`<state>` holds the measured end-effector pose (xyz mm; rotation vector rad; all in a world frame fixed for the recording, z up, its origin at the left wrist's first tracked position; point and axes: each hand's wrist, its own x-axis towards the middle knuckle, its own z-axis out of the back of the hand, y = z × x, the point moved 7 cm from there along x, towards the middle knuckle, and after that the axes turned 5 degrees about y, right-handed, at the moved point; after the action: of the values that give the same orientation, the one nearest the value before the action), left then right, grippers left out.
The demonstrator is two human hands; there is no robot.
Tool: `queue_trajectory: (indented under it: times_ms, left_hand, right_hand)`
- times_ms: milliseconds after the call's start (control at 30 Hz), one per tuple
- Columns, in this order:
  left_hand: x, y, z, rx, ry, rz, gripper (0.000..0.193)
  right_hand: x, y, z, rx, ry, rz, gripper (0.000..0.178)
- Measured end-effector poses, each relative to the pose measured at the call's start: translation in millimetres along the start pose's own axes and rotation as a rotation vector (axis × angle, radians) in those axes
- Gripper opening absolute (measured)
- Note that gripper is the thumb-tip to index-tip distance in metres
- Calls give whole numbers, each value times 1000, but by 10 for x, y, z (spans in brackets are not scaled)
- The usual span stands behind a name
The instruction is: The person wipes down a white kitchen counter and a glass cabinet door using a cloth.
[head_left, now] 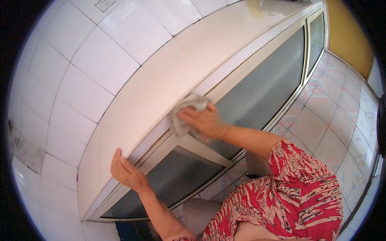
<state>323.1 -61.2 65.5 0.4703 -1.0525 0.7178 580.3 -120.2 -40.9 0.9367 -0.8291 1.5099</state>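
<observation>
My right hand [205, 121] is closed over a crumpled grey-white cloth [175, 120], a little smeared by motion. It presses the cloth against the front edge of a pale countertop [161, 86], just above the frames of the cabinet doors. Farther left, my left hand [126, 172] rests on the same edge, fingers stretched out and thumb apart, with nothing in it. Below the edge run light-framed cabinet doors with dark glass panels [261, 84].
White wall tiles [80, 88] rise behind the counter, with a socket [105, 4] high up. Patterned tiles cover the floor [321, 108] at the right. A yellow-brown panel [349, 38] stands at the cabinet's far end. Dark stains mark the wall at far left.
</observation>
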Motion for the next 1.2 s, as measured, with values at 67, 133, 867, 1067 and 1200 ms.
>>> queue_trajectory:
  times_ms: [67, 133, 867, 1067, 1200]
  left_hand:
    - [-6, 53, 8, 1, -4, 8, 35]
    - [-1, 43, 19, 6, -20, 21, 36]
    - [-174, 307, 82, 175, -114, -58, 39]
    - [-183, 336, 54, 189, -180, -89, 38]
    - [-180, 372, -31, 157, -190, 9, 43]
  right_hand:
    - [-103, -428, 250, -60, -141, -56, 59]
    - [-254, -953, 429, -192, -243, -156, 61]
    - [-474, -2805, 1277, 359, -851, -805, 64]
    - [-664, -3835, 1683, 320, -713, -833, 63]
    - [-714, -3349, 1246, 273, -895, -972, 67]
